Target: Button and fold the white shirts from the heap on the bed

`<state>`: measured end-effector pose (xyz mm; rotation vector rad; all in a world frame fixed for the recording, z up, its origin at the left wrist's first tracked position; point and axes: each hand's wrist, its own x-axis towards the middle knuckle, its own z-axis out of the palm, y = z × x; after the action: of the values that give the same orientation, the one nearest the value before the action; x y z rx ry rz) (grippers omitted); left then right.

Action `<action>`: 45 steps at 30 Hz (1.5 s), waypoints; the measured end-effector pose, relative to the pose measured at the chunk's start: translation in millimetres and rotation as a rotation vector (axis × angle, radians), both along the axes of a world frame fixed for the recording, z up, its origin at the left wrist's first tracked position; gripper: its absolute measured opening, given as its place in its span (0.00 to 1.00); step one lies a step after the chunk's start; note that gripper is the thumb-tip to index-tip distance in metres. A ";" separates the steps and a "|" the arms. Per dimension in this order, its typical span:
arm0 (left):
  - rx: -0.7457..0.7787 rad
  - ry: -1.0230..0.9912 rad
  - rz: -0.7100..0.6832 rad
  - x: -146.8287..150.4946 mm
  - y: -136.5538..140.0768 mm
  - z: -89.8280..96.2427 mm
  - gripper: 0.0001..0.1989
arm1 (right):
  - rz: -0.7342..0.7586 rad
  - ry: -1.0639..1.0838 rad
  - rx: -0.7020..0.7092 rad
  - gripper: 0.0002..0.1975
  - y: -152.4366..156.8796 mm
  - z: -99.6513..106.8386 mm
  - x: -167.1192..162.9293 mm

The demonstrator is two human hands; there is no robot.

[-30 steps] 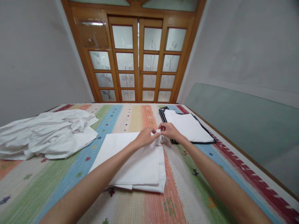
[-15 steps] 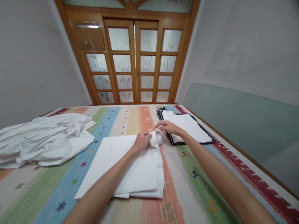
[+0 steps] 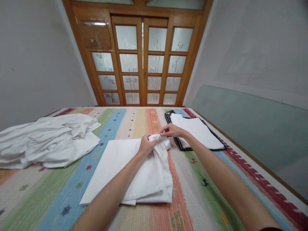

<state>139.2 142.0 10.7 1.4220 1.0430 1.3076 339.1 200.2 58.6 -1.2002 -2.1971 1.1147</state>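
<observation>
The left hand point(image 3: 147, 145) is closed on the far edge of a flat, folded white cloth point(image 3: 149, 178), and the right hand point(image 3: 166, 131) pinches that edge just beside it. The folded white cloth lies on a striped, many-coloured woven cover point(image 3: 57, 189), between a crumpled white cloth point(image 3: 48, 139) and a smooth white cloth point(image 3: 199, 131) on a black-and-white striped cloth point(image 3: 167, 118).

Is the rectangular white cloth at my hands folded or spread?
Folded: the white cloth shows layered near edges, its far right corner bunched at left hand and right hand.
</observation>
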 end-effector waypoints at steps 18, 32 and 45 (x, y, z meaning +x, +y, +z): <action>0.290 0.111 -0.001 2.9 -8.9 1.8 0.11 | 0.035 -0.310 0.517 0.04 -12.5 4.8 -17.1; 0.724 0.581 -0.171 6.4 -20.1 -13.4 0.07 | -0.257 -0.204 0.180 0.05 4.4 -24.5 1.5; 0.716 0.814 -0.431 8.4 -23.3 -19.7 0.18 | -0.465 -0.238 0.234 0.15 -4.9 -14.8 3.8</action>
<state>147.6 118.7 -9.0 2.6870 0.6721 0.7871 342.9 195.3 43.8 -1.6856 -1.9832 0.5347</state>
